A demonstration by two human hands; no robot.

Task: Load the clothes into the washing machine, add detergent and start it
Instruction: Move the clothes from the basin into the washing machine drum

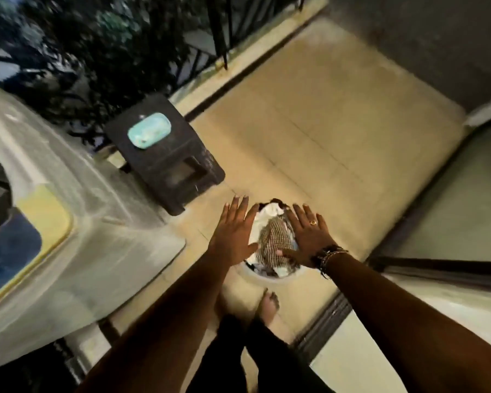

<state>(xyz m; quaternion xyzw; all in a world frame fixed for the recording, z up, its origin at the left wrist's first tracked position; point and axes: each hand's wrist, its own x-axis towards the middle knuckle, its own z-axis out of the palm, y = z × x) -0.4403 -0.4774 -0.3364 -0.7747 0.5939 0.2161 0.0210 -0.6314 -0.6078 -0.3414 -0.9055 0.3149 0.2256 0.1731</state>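
Two hands, left hand (233, 231) and right hand (309, 236), fingers spread (empty), above one clothes basket (262, 275).

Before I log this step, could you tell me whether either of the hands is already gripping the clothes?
No: the left hand and right hand reach with fingers spread above the clothes, gripping nothing.

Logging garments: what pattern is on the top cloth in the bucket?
A brown-and-white check, on the top cloth; head view.
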